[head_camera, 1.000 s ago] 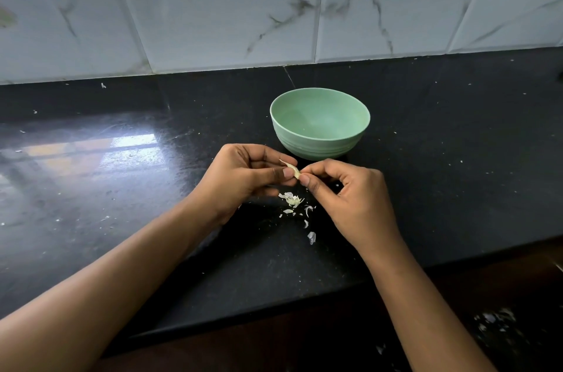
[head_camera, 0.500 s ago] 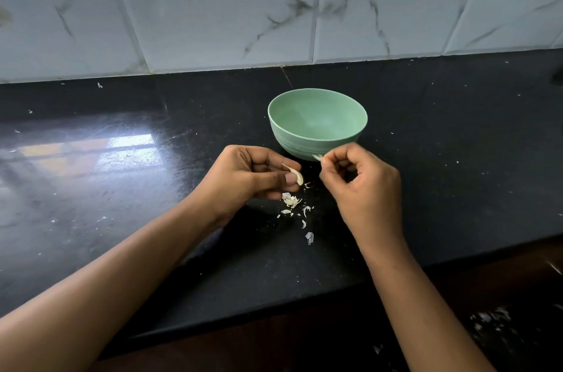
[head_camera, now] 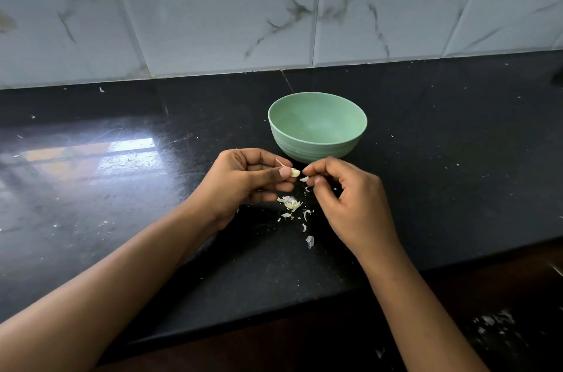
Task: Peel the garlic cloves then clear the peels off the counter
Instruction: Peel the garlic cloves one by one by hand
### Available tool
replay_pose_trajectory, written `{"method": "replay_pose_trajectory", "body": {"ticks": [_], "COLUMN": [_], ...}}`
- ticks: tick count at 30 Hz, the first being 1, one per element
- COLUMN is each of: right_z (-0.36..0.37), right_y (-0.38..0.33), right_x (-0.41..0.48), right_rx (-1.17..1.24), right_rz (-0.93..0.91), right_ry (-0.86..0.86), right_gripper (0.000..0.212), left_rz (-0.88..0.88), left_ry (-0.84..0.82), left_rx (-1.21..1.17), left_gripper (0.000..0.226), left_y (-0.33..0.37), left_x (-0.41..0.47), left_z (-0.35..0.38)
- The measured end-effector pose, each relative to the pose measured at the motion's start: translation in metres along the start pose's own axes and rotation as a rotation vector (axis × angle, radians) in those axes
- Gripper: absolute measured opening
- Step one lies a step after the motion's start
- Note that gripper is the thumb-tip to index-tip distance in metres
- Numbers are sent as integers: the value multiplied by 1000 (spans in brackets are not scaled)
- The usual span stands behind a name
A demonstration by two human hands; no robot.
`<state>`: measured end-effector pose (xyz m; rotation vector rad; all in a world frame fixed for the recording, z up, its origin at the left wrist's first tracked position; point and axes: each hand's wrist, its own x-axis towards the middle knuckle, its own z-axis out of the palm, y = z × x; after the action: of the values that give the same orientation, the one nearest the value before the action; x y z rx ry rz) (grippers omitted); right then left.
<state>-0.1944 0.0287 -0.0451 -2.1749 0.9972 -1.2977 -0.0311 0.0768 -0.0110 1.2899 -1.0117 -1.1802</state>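
Note:
My left hand (head_camera: 246,182) pinches a small pale garlic clove (head_camera: 294,172) between thumb and fingers, just in front of the green bowl (head_camera: 316,147). My right hand (head_camera: 347,198) is right beside it, fingers curled, with a bit of white peel (head_camera: 304,179) at its fingertips. Several loose peels (head_camera: 291,203) lie scattered on the black counter (head_camera: 122,189) below both hands. The bowl looks bare inside.
A marble-tiled wall (head_camera: 243,6) backs the counter. The counter's front edge (head_camera: 274,323) runs below my forearms. White scraps (head_camera: 493,323) lie on the dark floor at lower right.
My right hand pulled away toward the bowl with a piece of peel, then came back down next to the clove. My left hand kept hold of the clove.

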Motion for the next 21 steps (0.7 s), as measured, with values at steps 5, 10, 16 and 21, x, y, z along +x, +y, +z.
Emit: {"method": "replay_pose_trajectory", "body": {"ticks": [5,10,16,21], "right_z": [-1,-1,-3,-3], "right_y": [-1,-4,-6,-7], "right_x": [1,2,2,1], "right_rx": [12,80,93,46], "right_rz": [-10,-133,-193,-200], "right_ry": [23,52,153,155], "right_gripper": [18,18,9,6], "left_rz": [-17,-18,1,0], "left_ry": [10,-16,-29,-28], "left_rx": [-30,-54,-76,-65], "left_gripper": [20,20,18,17], "left_y": [0,0,2,2], "left_x": [0,0,-2,-2], "left_z": [0,2,3,3]}}
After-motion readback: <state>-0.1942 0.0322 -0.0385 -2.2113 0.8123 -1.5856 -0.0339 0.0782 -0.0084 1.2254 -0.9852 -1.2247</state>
